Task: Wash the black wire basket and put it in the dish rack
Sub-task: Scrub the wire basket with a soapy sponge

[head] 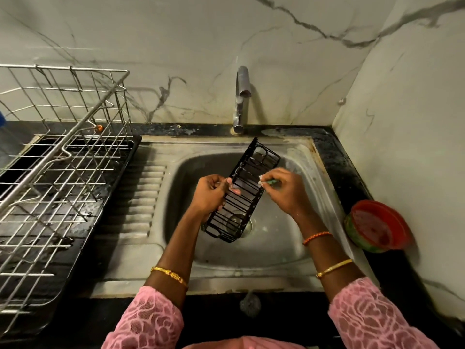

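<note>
**Head view: scrubbing the basket over the sink**

Right hand (281, 190): curled, pinching a small green scrubber (270, 182) with foam at its tip, pressed to the right long edge of the black wire basket (244, 190). Left hand (212, 193): wrapped round the opposite long edge, fingers hooked through the wires. Basket held tilted above the sink (176, 248) bowl, far end toward the tap (242, 96), near end low over the drain (239, 224).

To scrub well: keep the left grip firm so the frame cannot twist under pressure; run the scrubber along each wire rather than across, and work into the joints where grime probably collects. Turn the basket to reach the underside and both short ends. Likely slippery once soapy, so hold by the frame, not a single thin wire. No water visibly running from the tap; rinse needed before racking.

Further out: dish rack (63, 172) on the bench to the left, and a red-lidded tub (377, 226) on the bench to the right.
</note>
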